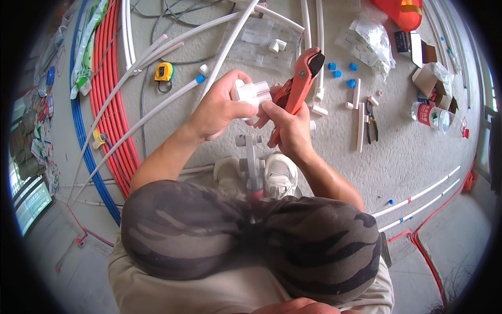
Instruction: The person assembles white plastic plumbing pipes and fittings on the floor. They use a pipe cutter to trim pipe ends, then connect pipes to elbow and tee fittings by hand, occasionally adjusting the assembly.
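Note:
Above my knees, my left hand is closed round a white plastic pipe fitting with pinkish-white tube ends on its right side. My right hand is wrapped round the handles of a red pipe cutter, its dark jaw pointing up and away. My right thumb reaches the near end of the fitting, so the two hands almost meet. Below them, between my shoes, stands a grey metal tool with round knobs on its bar; its lower end is blurred.
Red pipes and blue pipes run along the left. A yellow tape measure lies near long white pipes. To the right are blue caps, black-handled pliers, a plastic bottle and opened boxes.

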`<action>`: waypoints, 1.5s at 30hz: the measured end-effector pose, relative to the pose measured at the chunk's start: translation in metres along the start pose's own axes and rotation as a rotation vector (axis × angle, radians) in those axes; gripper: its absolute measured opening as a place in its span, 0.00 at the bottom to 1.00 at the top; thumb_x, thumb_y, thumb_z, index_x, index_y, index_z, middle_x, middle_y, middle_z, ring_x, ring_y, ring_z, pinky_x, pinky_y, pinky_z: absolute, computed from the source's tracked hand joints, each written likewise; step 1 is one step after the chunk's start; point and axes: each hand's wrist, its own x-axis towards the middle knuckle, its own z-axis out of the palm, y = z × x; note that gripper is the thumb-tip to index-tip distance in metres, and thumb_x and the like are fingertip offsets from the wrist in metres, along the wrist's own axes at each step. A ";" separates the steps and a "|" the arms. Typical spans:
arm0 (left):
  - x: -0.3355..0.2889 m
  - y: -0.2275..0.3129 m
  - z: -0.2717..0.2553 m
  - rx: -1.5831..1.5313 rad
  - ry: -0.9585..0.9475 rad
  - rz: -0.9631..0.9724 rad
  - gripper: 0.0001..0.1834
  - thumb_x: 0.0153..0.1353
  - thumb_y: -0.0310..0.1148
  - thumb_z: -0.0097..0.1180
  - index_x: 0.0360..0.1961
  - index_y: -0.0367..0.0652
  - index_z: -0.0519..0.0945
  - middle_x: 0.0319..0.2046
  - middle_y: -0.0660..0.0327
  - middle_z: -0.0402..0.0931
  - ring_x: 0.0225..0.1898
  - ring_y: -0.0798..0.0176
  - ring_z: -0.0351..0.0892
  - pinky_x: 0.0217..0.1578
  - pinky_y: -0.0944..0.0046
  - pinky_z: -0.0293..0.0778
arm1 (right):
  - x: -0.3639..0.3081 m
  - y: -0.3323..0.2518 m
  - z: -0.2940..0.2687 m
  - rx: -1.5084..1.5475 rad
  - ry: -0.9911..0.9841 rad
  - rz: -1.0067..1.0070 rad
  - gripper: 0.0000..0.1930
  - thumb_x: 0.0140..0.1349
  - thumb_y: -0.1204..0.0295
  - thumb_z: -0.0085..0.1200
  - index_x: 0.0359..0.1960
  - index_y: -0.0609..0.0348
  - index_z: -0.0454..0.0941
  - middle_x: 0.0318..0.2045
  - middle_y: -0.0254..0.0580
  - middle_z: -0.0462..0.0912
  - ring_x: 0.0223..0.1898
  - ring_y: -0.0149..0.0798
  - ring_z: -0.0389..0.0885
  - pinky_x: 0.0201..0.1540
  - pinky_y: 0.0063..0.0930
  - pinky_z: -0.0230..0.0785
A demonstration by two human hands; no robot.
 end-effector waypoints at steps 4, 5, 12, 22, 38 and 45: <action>-0.006 0.018 -0.007 0.245 0.066 0.141 0.26 0.57 0.17 0.65 0.55 0.40 0.70 0.45 0.60 0.79 0.43 0.68 0.81 0.40 0.65 0.80 | 0.000 0.003 -0.018 -0.223 -0.063 0.026 0.23 0.63 0.79 0.64 0.59 0.66 0.72 0.44 0.41 0.81 0.41 0.34 0.82 0.44 0.30 0.77; -0.007 0.021 -0.009 0.319 0.090 0.217 0.26 0.56 0.17 0.64 0.55 0.41 0.70 0.46 0.60 0.78 0.44 0.69 0.80 0.43 0.65 0.79 | -0.004 0.001 -0.020 -0.325 -0.079 0.039 0.24 0.62 0.78 0.65 0.59 0.66 0.72 0.45 0.40 0.81 0.43 0.33 0.81 0.47 0.30 0.76; -0.002 0.029 -0.019 0.863 0.135 0.803 0.28 0.51 0.14 0.66 0.53 0.42 0.71 0.54 0.54 0.73 0.52 0.62 0.76 0.54 0.62 0.73 | -0.026 -0.038 -0.004 -0.678 -0.232 0.174 0.42 0.59 0.75 0.68 0.75 0.67 0.63 0.57 0.40 0.75 0.61 0.35 0.71 0.68 0.31 0.63; 0.000 0.031 -0.019 1.121 0.047 1.048 0.39 0.41 0.13 0.73 0.56 0.42 0.71 0.56 0.47 0.75 0.55 0.43 0.78 0.57 0.50 0.76 | -0.032 -0.048 0.007 -0.666 -0.326 0.133 0.45 0.58 0.76 0.64 0.78 0.66 0.57 0.67 0.63 0.71 0.71 0.54 0.69 0.73 0.42 0.59; -0.004 0.024 -0.010 1.064 0.121 1.050 0.35 0.46 0.19 0.77 0.55 0.42 0.74 0.54 0.52 0.72 0.58 0.44 0.74 0.59 0.48 0.73 | -0.020 -0.022 -0.009 -0.806 -0.241 0.067 0.41 0.60 0.74 0.65 0.76 0.64 0.62 0.65 0.59 0.69 0.68 0.57 0.71 0.71 0.42 0.62; -0.006 -0.087 -0.066 1.173 0.381 0.502 0.34 0.46 0.28 0.80 0.53 0.43 0.74 0.54 0.51 0.68 0.57 0.44 0.69 0.61 0.48 0.69 | -0.005 0.013 -0.038 -0.784 -0.089 0.021 0.35 0.59 0.75 0.68 0.68 0.65 0.68 0.52 0.38 0.72 0.54 0.34 0.71 0.62 0.31 0.66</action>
